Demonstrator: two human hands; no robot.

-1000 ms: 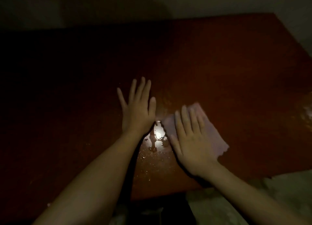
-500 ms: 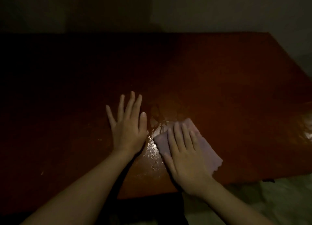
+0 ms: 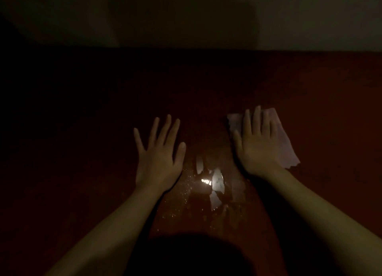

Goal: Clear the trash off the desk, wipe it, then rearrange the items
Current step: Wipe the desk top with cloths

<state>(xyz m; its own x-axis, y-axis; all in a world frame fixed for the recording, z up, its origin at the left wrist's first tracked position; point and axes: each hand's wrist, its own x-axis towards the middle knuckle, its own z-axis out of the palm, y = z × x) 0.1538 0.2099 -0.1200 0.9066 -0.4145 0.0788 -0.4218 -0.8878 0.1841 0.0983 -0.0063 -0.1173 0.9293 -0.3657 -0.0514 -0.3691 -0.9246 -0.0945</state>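
Note:
The room is dim. A reddish-brown desk (image 3: 268, 79) fills the view. My left hand (image 3: 160, 153) lies flat on the desk with its fingers spread, holding nothing. My right hand (image 3: 256, 143) presses flat on a pale pink cloth (image 3: 284, 145), which sticks out beyond the fingers and to the right of the palm. Between my hands, a wet patch (image 3: 215, 184) with small droplets shines under reflected light.
A pale wall (image 3: 227, 17) runs behind the desk's far edge. The left half of the desk is in deep shadow. A dark rounded shadow (image 3: 192, 255) covers the near edge at the bottom middle.
My right hand has slid the cloth to the right and farther from me, away from the wet patch. The view has shifted so the hands sit wider apart.

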